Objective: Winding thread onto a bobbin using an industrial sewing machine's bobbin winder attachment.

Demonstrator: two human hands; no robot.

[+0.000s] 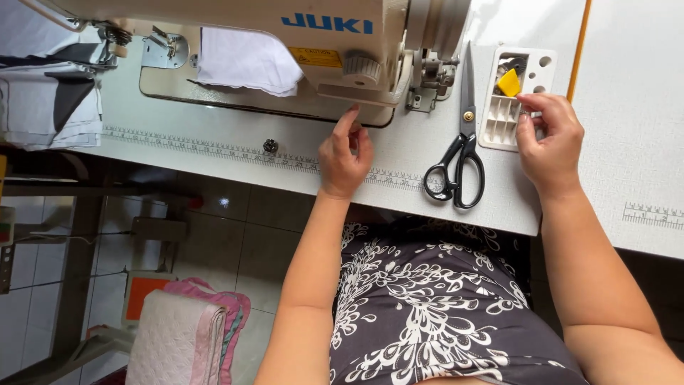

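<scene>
Yellow chalk wedge sits in the upper part of a white plastic compartment tray, which lies flat on the white sewing counter at the right of the machine. The right hand rests over the tray's right edge, its fingertips curled in just beside the yellow piece; whether they touch it or pinch anything cannot be told, so the state of that grip is unclear. The left hand lies on the counter near its front edge, index finger stretched up to touch the underside edge of the cream sewing machine, the other fingers loosely bent and holding nothing.

Black-handled steel scissors lie closed between the two hands, blades pointing away from the person, just left of the tray. A printed measuring strip runs along the counter's front. White fabric lies under the machine arm, and folded grey and white cloth sits at the far left. Below, a folded pink and white quilted cloth rests above the tiled floor.
</scene>
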